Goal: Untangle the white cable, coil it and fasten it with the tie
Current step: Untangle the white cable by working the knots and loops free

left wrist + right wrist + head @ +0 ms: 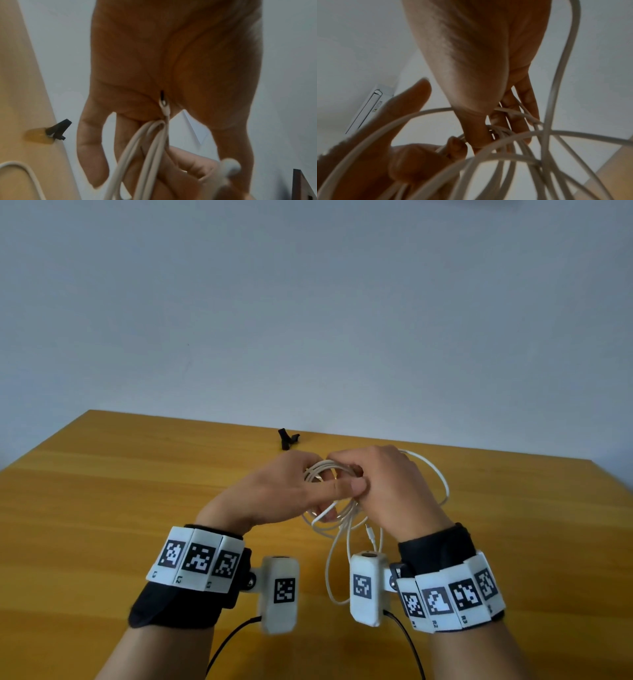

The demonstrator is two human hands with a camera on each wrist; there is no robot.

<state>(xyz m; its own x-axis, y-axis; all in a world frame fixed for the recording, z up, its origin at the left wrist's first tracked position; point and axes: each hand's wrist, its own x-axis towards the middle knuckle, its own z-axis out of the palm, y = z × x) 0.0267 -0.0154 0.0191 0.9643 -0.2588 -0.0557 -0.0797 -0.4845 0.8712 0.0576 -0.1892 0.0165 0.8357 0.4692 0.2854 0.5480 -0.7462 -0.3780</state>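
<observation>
The white cable (442, 484) is gathered in several loops held above the wooden table (137, 491). My left hand (337, 482) grips the bundle from the left, with the thumb stretched across toward the right hand. In the left wrist view the strands (150, 148) run between the fingers, and a plug (163, 104) lies against the palm. My right hand (376, 474) curls round the loops from the right; its fingers (513, 119) hook the strands (556, 81). A loose end with a plug (370, 534) hangs below. The black tie (287, 438) (59, 129) lies on the table beyond the hands, untouched.
The table's far edge meets a plain pale wall just behind the tie. One long cable loop (334, 577) droops toward me between the wrists. Black leads (233, 635) from the wrist cameras trail at the near edge. A white wall unit (368, 108) shows overhead.
</observation>
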